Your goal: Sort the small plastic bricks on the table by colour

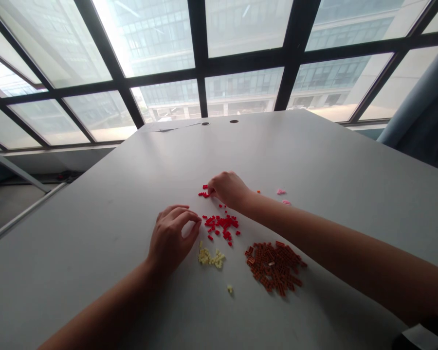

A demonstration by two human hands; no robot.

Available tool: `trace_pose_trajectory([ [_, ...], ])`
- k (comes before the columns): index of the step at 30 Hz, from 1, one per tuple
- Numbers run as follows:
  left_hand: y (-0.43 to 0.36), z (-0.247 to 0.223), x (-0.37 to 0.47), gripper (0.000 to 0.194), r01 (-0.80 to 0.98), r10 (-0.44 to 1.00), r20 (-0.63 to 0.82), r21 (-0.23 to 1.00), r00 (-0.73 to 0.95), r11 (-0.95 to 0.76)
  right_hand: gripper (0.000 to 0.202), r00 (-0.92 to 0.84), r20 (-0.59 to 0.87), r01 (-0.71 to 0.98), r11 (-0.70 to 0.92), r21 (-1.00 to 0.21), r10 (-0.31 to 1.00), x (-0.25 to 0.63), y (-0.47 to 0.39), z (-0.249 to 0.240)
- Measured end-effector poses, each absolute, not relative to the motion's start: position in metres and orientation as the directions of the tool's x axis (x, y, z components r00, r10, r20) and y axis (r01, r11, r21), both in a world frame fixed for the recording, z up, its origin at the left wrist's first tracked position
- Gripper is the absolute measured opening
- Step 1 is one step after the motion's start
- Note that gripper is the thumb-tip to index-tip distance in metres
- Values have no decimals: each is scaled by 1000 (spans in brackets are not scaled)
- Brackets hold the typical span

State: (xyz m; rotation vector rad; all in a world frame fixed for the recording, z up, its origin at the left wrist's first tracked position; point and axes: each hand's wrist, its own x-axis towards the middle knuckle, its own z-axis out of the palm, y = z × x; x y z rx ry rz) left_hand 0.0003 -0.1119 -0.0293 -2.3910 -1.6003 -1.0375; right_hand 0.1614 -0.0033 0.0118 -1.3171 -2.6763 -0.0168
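A loose pile of small red building bricks [224, 223] lies in the middle of the white table. Beyond it, a few more red bricks [203, 194] sit in a small group. My right hand [228, 188] reaches over to that group, its fingers pinched at a red brick; the fingertips are partly hidden. At the left edge of the red pile is my left hand [173, 233], thumb and forefinger tips pressed together. Whatever may be between them is too small to make out. Pale yellow bricks [209, 257] lie just right of the left hand's thumb.
A large heap of brown bricks [275, 267] lies below my right forearm. One pale yellow piece [229, 289] is near the front. Pink pieces [281, 192] and an orange piece [258, 191] lie beyond the forearm. Paper [178, 127] rests at the white table's [131, 165] far edge, before windows.
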Motion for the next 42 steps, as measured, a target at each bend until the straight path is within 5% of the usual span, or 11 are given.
trace_pose_trajectory([
  [8, -112, -29, 1, 11, 851, 795, 568, 291, 215, -438, 16, -572, 160, 796, 592, -126, 804, 171, -3, 14],
  [17, -112, -30, 0, 10, 850, 787, 575, 280, 223, -445, 19, -570, 101, 814, 577, -62, 815, 172, -7, 9],
  [28, -111, -31, -1, 11, 843, 793, 556, 279, 249, -460, 9, -683, 186, 632, 699, -336, 706, 230, -49, 13],
  [42, -111, -30, -1, 12, 824, 770, 576, 271, 275, -497, 12, -664, 332, 563, 740, -367, 670, 244, -56, -15],
])
